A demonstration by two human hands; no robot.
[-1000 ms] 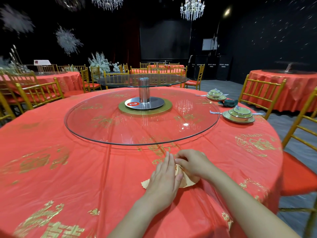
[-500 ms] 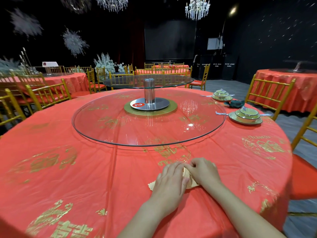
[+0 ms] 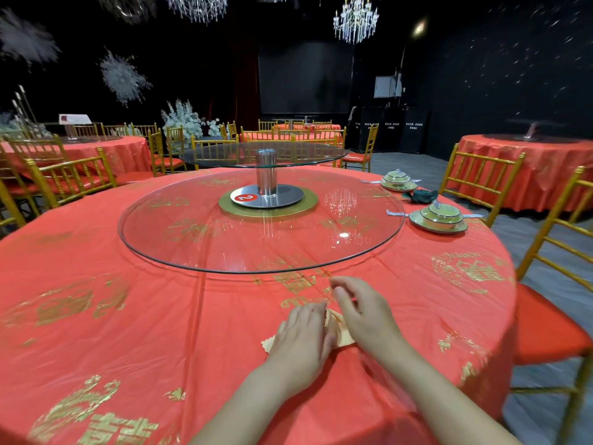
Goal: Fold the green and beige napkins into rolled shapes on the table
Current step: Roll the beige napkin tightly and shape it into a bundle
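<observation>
A beige napkin [image 3: 340, 330] lies partly folded on the red tablecloth near the front edge, mostly hidden under my hands; one scalloped corner sticks out at the left. My left hand [image 3: 303, 338] presses flat on its left part with straight fingers. My right hand [image 3: 362, 313] lies over its right part, with blurred, loosely bent fingers raised toward the glass turntable and nothing visibly held. A dark green napkin [image 3: 420, 195], in a bunched roll, sits far off at the right between two place settings.
A big glass turntable [image 3: 369, 252] on a steel post fills the middle of the round table [image 3: 128, 316]. Two stacked green-rimmed dish sets [image 3: 439, 218] stand at the far right. Gold chairs [image 3: 555, 239] ring the table; a red-seated one stands close on the right.
My right hand has let go of the napkin fold it was pinching, and its fingers have lifted forward. My left hand still presses on the napkin. The view has shifted slightly.
</observation>
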